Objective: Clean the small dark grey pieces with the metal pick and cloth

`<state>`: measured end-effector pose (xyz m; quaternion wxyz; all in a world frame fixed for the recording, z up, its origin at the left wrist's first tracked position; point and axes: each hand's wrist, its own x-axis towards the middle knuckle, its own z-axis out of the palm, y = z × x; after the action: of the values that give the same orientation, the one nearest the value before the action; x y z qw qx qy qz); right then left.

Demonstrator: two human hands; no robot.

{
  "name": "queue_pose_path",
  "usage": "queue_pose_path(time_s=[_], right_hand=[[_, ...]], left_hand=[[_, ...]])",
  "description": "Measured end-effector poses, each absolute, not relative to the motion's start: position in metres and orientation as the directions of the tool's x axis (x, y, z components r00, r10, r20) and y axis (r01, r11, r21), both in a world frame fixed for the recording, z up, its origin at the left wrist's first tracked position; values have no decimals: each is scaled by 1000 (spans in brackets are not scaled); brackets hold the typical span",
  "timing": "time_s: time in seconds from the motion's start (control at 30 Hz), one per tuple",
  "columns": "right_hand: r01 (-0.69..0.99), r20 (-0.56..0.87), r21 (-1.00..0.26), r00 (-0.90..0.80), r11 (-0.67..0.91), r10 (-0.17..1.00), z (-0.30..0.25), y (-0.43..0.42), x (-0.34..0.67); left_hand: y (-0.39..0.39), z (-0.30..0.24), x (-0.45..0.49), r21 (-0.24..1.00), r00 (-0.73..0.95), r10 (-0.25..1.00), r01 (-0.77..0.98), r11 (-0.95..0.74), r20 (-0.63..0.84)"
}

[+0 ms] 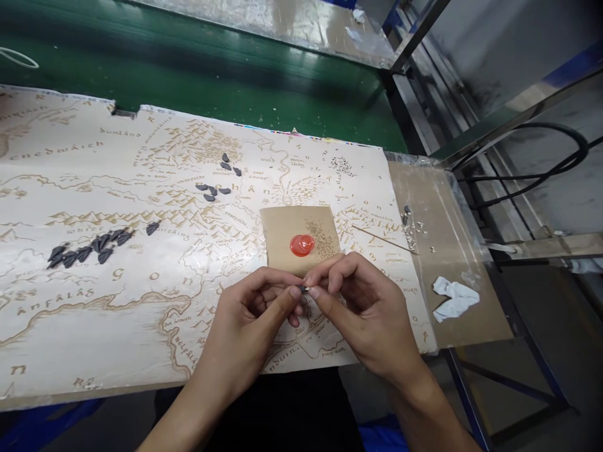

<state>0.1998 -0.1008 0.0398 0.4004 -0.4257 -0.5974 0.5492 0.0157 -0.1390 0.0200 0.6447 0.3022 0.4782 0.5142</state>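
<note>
Both hands meet in front of a cardboard square (277, 229), their fingertips pinched together. Between the thumb and fingers of my left hand (254, 320) is a small dark grey piece (303, 289), mostly hidden. The thumb and index finger of my right hand (367, 307) close on its right end, where a tiny pale bit shows. Just beyond the fingers, a glossy red blob (301, 245) lies on the cardboard, with many brown specks (324, 237) to its right.
A map-printed sheet (117, 339) covers the table. Dark pieces lie at left (85, 252) and in two smaller groups (211, 192) further back. Tiny pale bits (342, 166) are scattered at back right. A thin stick (384, 238) and crumpled white cloth (455, 298) lie right.
</note>
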Motion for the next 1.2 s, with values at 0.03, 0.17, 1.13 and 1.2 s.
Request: queue_pose_path(time_s=[0.03, 0.17, 1.13, 1.2], right_hand=[[65, 16, -997, -313, 38, 950, 39, -101, 199], [45, 37, -998, -286, 51, 957, 38, -102, 196], [81, 93, -989, -302, 122, 949, 34, -102, 196], [94, 87, -988, -304, 121, 949, 34, -103, 195]], left_hand=[[-139, 20, 16, 879, 11, 952, -381, 286, -305], [-139, 20, 21, 870, -28, 956, -423, 253, -291], [-143, 21, 14, 826, 13, 939, -472, 309, -344], [-143, 22, 12, 828, 20, 936, -458, 322, -352]])
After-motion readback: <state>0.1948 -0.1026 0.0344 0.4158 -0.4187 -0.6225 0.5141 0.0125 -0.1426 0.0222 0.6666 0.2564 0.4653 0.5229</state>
